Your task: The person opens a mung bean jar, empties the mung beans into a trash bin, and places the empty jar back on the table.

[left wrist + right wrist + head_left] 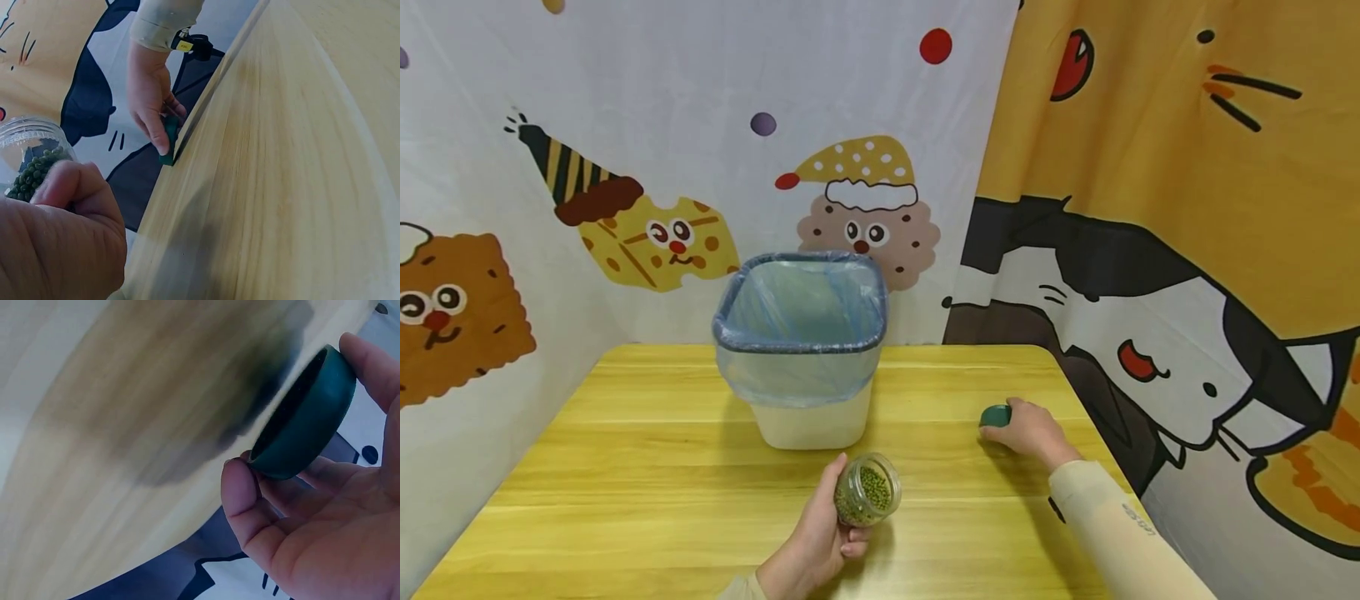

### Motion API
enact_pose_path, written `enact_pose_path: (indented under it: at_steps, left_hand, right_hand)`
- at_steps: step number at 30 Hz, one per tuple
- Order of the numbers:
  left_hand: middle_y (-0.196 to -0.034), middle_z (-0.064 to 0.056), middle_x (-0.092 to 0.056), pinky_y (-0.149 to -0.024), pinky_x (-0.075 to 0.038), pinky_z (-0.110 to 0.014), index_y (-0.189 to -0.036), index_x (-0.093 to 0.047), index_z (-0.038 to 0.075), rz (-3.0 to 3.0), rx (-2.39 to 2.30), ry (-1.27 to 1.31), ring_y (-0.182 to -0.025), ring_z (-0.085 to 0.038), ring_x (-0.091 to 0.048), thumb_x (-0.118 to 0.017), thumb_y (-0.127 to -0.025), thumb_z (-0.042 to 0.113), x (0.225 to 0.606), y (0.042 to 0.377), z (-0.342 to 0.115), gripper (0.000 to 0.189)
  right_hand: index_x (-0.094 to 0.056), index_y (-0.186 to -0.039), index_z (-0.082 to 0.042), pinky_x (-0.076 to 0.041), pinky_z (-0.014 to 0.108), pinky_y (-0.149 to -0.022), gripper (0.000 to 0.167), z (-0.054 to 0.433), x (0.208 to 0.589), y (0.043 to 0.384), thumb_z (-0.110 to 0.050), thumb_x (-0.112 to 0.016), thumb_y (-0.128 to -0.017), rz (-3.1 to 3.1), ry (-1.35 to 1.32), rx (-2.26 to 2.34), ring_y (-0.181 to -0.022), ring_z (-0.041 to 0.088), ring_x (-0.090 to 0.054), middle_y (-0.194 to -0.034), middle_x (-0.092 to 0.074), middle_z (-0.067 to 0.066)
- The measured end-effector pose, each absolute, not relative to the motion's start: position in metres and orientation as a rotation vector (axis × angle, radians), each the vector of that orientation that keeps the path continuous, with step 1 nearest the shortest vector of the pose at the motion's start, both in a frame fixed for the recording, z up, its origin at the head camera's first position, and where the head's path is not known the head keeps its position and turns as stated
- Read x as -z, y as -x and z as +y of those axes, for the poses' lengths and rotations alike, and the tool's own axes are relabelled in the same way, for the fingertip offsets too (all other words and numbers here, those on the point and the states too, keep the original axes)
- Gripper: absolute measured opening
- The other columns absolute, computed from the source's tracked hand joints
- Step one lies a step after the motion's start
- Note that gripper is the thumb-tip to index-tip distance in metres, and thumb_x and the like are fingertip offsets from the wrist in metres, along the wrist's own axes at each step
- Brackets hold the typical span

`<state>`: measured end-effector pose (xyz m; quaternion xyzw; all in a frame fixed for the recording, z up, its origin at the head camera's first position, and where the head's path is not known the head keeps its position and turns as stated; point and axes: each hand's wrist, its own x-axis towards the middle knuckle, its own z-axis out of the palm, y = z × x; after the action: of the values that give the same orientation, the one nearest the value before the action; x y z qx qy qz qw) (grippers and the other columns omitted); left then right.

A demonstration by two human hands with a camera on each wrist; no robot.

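My left hand (815, 533) grips a clear jar (867, 490) with its mouth uncovered, tilted toward me above the front of the table. Green beans (875, 487) that look like mung beans lie inside it. In the left wrist view the thumb curls over the jar (31, 147) and the beans show through its wall. Toward the table's right side, my right hand (1030, 429) pinches a dark green lid (996, 416) by its rim. The right wrist view shows the lid (309, 419) between thumb and fingers, its hollow side facing the tabletop and its edge close to the wood.
A whitish bin (812, 423) lined with a blue plastic bag (801, 367) stands at the back middle of the wooden table (625, 483). Behind it hangs a cartoon-printed curtain (677, 100). The table's right edge runs just beyond the right hand.
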<state>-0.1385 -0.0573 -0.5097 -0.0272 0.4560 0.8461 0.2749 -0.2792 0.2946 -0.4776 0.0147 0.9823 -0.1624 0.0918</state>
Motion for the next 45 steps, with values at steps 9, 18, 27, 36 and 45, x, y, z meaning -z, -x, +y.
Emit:
enact_pose_path:
  at_steps: [9,18,27,36,45]
  left_hand:
    - [-0.099,0.003,-0.065,-0.059,-0.04,-0.019,-0.128,-0.058,0.019,1.12,-2.305,-0.09,-0.071,-0.009,-0.046,-0.029,-0.107,0.075,0.508,0.138,-0.063,0.067]
    - [-0.136,-0.004,-0.068,-0.1,-0.061,-0.035,-0.154,-0.051,0.022,1.005,-2.272,-0.531,-0.111,-0.019,-0.072,-0.032,-0.114,0.057,0.518,0.133,-0.087,0.056]
    - [-0.156,-0.005,-0.058,-0.119,-0.051,-0.038,-0.163,-0.038,0.01,1.048,-2.252,-0.717,-0.139,-0.022,-0.061,-0.079,-0.098,0.03,0.525,0.135,-0.112,0.08]
    - [-0.153,-0.012,-0.061,-0.117,-0.052,-0.04,-0.16,-0.038,0.01,1.123,-2.248,-0.777,-0.139,-0.028,-0.064,-0.078,-0.097,0.005,0.515,0.126,-0.132,0.075]
    - [-0.149,-0.015,-0.065,-0.113,-0.055,-0.032,-0.159,-0.038,0.012,1.383,-2.327,-0.707,-0.138,-0.027,-0.065,-0.065,-0.098,-0.005,0.5,0.112,-0.147,0.068]
  right_hand:
    - [-0.042,-0.154,0.014,-0.054,0.065,-0.104,0.099,0.295,0.485,0.277,-0.056,-0.078,-0.093,2.939,-0.026,0.409,-0.127,0.057,-0.06,-0.142,-0.06,0.037]
    - [-0.031,-0.161,0.012,-0.049,0.069,-0.109,0.111,0.3,0.487,0.275,-0.063,-0.076,-0.092,2.907,-0.049,0.483,-0.137,0.059,-0.051,-0.154,-0.049,0.039]
    - [-0.028,-0.162,0.013,-0.042,0.072,-0.115,0.107,0.305,0.475,0.256,-0.061,-0.071,-0.097,2.9,-0.02,0.596,-0.146,0.061,-0.04,-0.161,-0.038,0.042]
    - [-0.028,-0.162,0.013,-0.041,0.074,-0.114,0.106,0.316,0.464,0.232,-0.062,-0.069,-0.099,2.906,0.023,0.696,-0.147,0.064,-0.037,-0.161,-0.036,0.043]
    - [-0.033,-0.162,0.009,-0.061,0.06,-0.096,0.102,0.31,0.459,0.219,-0.061,-0.07,-0.099,2.89,0.09,0.814,-0.128,0.055,-0.063,-0.161,-0.041,0.039]
